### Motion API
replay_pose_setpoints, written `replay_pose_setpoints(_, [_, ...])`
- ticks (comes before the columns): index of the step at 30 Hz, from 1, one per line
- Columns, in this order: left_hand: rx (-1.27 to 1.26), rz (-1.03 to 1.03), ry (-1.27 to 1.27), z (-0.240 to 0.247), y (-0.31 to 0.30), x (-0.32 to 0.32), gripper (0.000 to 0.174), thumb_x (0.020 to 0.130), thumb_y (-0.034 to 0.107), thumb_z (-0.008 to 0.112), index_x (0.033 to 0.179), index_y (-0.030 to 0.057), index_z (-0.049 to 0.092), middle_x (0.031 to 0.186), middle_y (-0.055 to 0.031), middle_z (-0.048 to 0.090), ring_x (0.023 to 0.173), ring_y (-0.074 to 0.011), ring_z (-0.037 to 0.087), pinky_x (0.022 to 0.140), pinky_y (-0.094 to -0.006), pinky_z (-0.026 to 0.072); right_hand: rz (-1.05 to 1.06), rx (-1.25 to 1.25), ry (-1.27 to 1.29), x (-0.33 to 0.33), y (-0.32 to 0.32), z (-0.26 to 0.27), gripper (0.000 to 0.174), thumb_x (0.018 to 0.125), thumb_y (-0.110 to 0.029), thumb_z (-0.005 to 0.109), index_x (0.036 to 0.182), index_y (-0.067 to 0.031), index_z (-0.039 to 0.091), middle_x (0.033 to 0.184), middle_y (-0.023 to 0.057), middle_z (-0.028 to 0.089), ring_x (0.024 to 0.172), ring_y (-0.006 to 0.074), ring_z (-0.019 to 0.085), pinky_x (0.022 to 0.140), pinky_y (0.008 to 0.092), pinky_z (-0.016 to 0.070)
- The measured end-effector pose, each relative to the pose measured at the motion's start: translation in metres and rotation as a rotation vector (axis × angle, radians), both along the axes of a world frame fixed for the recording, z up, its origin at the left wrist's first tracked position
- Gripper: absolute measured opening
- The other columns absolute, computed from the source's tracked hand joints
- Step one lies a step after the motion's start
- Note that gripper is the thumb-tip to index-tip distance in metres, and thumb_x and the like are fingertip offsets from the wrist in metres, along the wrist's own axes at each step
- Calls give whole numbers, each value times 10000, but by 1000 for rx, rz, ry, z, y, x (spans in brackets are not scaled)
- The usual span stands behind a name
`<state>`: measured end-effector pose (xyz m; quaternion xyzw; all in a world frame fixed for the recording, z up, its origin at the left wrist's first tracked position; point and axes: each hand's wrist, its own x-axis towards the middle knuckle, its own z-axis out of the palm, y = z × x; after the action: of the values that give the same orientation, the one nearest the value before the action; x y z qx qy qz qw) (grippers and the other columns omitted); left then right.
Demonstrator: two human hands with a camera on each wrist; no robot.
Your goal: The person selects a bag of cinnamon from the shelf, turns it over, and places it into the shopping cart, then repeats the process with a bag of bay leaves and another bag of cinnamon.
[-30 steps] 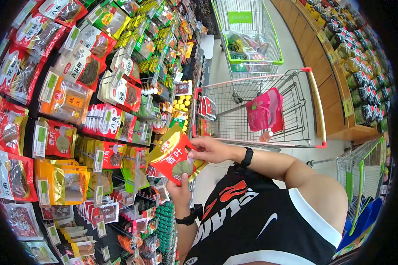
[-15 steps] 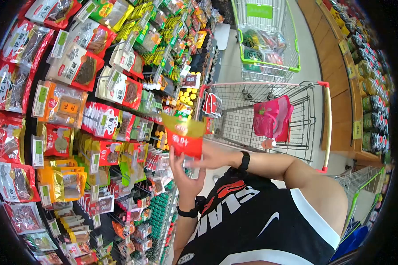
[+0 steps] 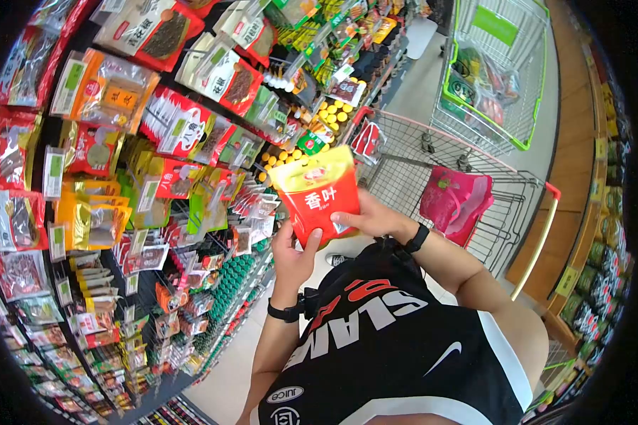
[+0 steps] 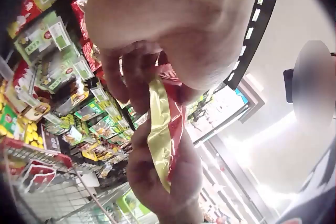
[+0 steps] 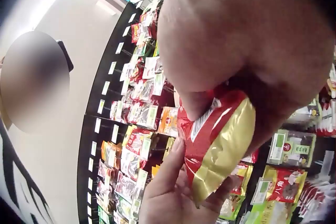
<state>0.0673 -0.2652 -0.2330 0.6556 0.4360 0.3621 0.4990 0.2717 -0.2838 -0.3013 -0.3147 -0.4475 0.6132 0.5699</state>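
In the head view, a red and gold packet [image 3: 320, 190] with large white characters is held in front of the chest, its gold edge uppermost. The left hand [image 3: 294, 258] pinches its lower left corner, thumb on the front. On the lower right side, the right hand [image 3: 376, 214] grips it, thumb across the front. In the left wrist view, the packet [image 4: 164, 134] is seen edge-on between the hands. A barcode shows on the packet [image 5: 220, 140] in the right wrist view, beside the left thumb.
Racks of hanging spice packets [image 3: 113, 88] fill the left side. A shopping cart [image 3: 397, 163] holds a pink bag [image 3: 457, 202]; a green-edged cart [image 3: 532, 92] with bagged goods stands beyond it. Wooden shelving [image 3: 571, 156] lines the right.
The packet, tilted a second ago, has been turned to face the head camera more squarely. Both hands have shifted their grip on it. The head view has swung, so the carts appear farther right.
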Motion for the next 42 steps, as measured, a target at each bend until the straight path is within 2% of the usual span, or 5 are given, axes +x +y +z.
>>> replay_pose_setpoints(5, [140,269,33,0,3,2,310,914,67,740,1192,-17,632,1058,-114,722,954,-151,674,854,-309,531,-406,121,-475,-1,18,14,503,888,-146,799,1289,-17,525,1259,79,625,1130,193,632,953,365,547])
replay_pose_setpoints(10, [471,302,251,10,14,-4,181,872,43,729,933,11,562,1298,-260,643,1160,-404,658,958,-437,526,14,223,-186,-22,30,50,739,851,-181,819,1465,-25,438,1434,132,520,1275,248,551,1011,374,513])
replay_pose_setpoints(16, [742,169,308,36,14,-18,418,784,193,796,1137,29,643,1510,-237,486,1396,-444,467,1134,-524,376,-25,214,-216,-63,51,89,520,952,-152,726,1401,-13,504,1264,89,596,1136,159,560,994,334,476])
replay_pose_setpoints(29, [684,242,-369,179,172,-178,454,922,136,679,1344,40,543,1598,-138,303,1340,-228,497,1026,-384,459,-227,431,-413,-129,184,157,403,962,-9,655,1342,1,521,1175,44,611,1058,107,569,937,282,477])
replay_pose_setpoints(42, [1050,118,-240,245,212,-198,564,820,174,732,1361,71,608,1593,-289,321,1398,-363,465,1069,-431,438,-151,474,-314,-225,254,229,395,1019,-70,616,1391,-5,502,1246,36,606,1147,104,561,970,274,469])
